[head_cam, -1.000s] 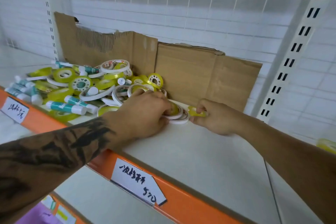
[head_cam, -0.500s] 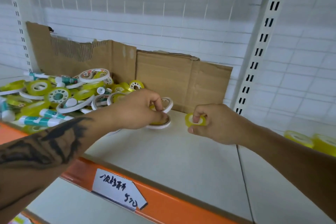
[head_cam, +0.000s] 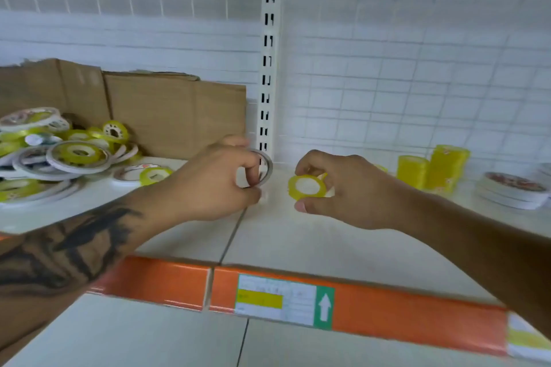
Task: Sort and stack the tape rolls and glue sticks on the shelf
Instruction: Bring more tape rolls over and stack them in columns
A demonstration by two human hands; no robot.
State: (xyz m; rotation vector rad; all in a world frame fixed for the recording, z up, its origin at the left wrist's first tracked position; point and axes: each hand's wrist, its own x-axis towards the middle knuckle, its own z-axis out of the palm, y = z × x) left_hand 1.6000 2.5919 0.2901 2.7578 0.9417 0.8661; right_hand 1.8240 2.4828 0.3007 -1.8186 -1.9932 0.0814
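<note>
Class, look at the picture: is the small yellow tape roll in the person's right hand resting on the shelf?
No. The right hand pinches the yellow roll between fingers and thumb, holding it up above the shelf.

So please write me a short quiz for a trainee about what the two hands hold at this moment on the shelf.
1. True or false: the right hand holds a small yellow roll.
2. What does the left hand hold? A) glue stick B) thin white roll C) nothing
3. Fill in: the yellow stacks stand on the person's ____ side, beyond the post.

Key: 1 true; 2 B; 3 right.
</note>
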